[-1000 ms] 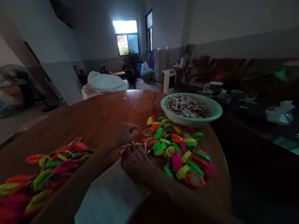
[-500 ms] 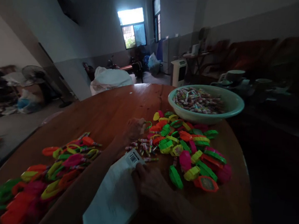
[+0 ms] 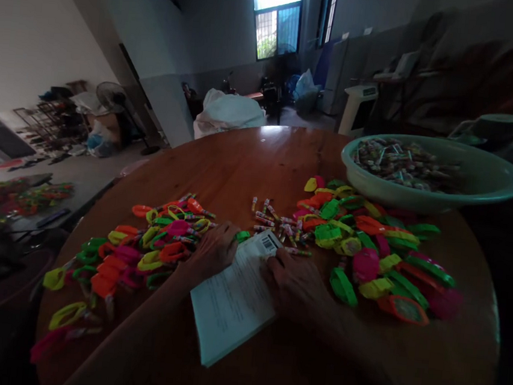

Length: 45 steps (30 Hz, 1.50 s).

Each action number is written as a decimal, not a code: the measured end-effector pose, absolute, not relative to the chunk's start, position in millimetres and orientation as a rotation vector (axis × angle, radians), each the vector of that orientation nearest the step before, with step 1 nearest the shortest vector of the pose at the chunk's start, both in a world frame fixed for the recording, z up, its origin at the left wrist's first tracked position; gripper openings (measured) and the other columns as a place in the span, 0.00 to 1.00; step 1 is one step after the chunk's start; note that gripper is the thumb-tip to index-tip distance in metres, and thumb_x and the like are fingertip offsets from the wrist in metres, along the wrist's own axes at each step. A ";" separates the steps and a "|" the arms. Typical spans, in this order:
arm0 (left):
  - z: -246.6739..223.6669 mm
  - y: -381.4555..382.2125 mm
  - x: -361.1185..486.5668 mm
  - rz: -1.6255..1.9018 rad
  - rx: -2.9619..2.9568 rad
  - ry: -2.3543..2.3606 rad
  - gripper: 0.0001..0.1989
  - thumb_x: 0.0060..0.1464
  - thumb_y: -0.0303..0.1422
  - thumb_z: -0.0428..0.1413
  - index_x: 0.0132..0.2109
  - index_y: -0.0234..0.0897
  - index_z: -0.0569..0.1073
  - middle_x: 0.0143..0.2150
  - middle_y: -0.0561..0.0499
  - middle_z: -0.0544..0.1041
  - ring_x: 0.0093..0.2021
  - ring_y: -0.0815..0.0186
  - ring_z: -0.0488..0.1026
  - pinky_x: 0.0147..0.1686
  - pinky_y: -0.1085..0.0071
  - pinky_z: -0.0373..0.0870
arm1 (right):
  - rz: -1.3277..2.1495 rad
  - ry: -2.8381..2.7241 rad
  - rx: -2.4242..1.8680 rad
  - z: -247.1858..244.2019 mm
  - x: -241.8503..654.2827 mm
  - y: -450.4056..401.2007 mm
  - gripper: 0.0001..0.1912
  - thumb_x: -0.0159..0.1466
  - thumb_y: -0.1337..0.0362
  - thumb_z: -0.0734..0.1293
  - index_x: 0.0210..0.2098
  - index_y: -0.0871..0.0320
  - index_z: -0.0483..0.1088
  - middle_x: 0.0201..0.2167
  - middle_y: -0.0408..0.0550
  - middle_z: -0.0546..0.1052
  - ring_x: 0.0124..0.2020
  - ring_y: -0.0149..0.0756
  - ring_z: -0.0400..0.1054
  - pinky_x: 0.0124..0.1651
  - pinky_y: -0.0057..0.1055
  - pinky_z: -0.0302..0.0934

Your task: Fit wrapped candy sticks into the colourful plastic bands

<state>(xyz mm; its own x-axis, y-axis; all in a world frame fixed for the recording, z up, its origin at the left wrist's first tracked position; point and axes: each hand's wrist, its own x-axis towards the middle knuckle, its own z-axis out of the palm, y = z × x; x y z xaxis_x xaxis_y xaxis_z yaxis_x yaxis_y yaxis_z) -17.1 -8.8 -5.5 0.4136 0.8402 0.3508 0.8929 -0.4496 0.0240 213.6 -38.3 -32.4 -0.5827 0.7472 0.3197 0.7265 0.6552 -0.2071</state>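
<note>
My left hand point(image 3: 217, 248) has its fingers closed around a green plastic toy watch point(image 3: 242, 236), just beyond the upper left edge of a stack of printed sheets point(image 3: 234, 302). My right hand point(image 3: 291, 276) grips the right edge of that stack, near its barcode, with curled fingers. Small wrapped candy tubes point(image 3: 287, 226) lie scattered past the top of the sheets. To the left is a pile of bright toy watches point(image 3: 176, 227), several with tubes beside or in them. Another pile of coloured toy watches point(image 3: 365, 239) spreads on the right.
A pale green basin point(image 3: 428, 200) full of candy tubes stands at the right back of the round wooden table point(image 3: 250, 161). Beyond the table are a white covered bundle point(image 3: 230, 112), an air cooler point(image 3: 358, 108) and a standing fan point(image 3: 111, 95).
My left hand has moved back from the right-hand watch pile toward the sheets, bringing the green toy watch. My right hand stays on the sheets. The view has swung left.
</note>
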 end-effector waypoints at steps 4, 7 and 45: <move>-8.9 -20.4 -23.0 -0.700 -2.596 -1.527 0.11 0.56 0.24 0.51 0.46 0.37 0.67 0.44 0.45 0.73 0.47 0.59 0.71 0.48 0.61 0.69 | 0.020 -2.550 -1.202 -24.9 207.4 -39.0 0.09 0.63 0.70 0.60 0.39 0.60 0.71 0.40 0.54 0.72 0.42 0.44 0.66 0.39 0.36 0.55; -10.1 -23.6 -22.9 -0.845 -2.641 -1.490 0.11 0.55 0.23 0.52 0.45 0.37 0.67 0.48 0.43 0.73 0.51 0.58 0.70 0.51 0.60 0.69 | 0.019 -2.611 -1.194 -21.6 206.3 -36.6 0.10 0.61 0.73 0.61 0.39 0.60 0.72 0.40 0.54 0.72 0.41 0.42 0.66 0.40 0.36 0.55; -15.7 -27.6 -18.0 -0.945 -2.701 -1.391 0.06 0.63 0.24 0.48 0.40 0.35 0.69 0.44 0.44 0.74 0.46 0.61 0.72 0.46 0.63 0.70 | 0.242 -2.386 -1.241 -19.7 184.0 -13.1 0.06 0.64 0.68 0.61 0.41 0.60 0.67 0.39 0.52 0.75 0.39 0.40 0.68 0.39 0.33 0.54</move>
